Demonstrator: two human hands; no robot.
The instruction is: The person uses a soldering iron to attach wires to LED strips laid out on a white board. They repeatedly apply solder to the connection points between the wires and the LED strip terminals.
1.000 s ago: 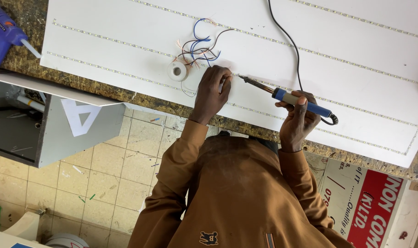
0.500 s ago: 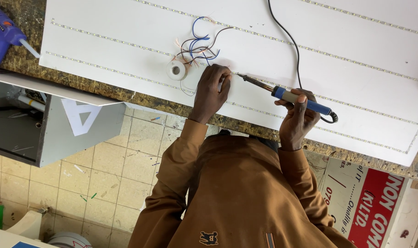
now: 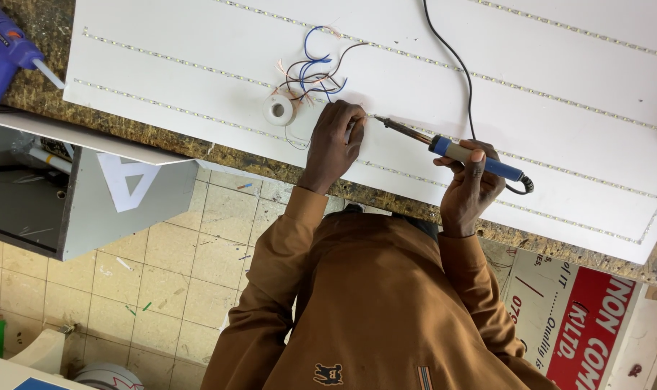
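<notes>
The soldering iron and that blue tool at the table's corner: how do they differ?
The soldering iron is slim and pen-like, held in the right hand, tip on an LED strip near the left hand. The glue gun is bulky and pistol-shaped, lying untouched on the speckled table edge. The soldering iron trails a black cord; none shows on the glue gun. Both have blue bodies.

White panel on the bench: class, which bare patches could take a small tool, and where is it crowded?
On the white panel, bare bands lie between the LED strips at its left end, short of the wire bundle. Another lies right of the black cord. It is crowded around the solder spool, left hand and the soldering iron in the right hand.
</notes>
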